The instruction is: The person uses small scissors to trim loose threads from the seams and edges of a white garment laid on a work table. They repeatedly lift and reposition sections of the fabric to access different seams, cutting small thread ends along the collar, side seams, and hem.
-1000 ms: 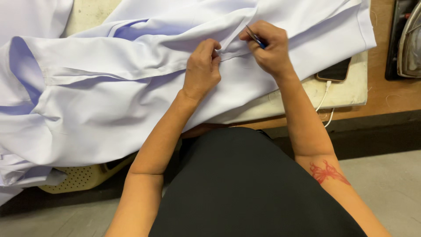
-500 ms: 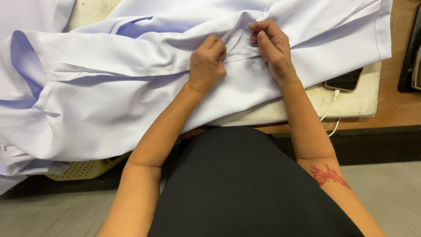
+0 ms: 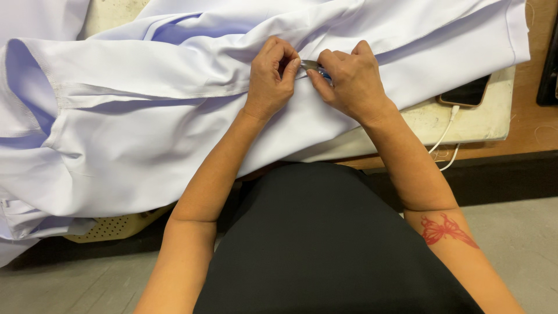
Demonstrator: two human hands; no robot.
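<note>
Pinching a fold of the white garment (image 3: 174,116) with left hand (image 3: 272,75), grip closed on cloth; right hand (image 3: 351,78) just beside, grip closed on a small metal tool (image 3: 311,65) at the fold; garment spread across counter (image 3: 465,122); phone (image 3: 465,93) near, cable (image 3: 444,136) attached.

Smooth, matt white cloth garment (image 3: 174,116); at its fold, a small shiny metal tool (image 3: 311,64). Right of the garment, a glossy phone (image 3: 465,93) on the worn, dull pad (image 3: 465,119) and wooden bench (image 3: 532,125).
</note>
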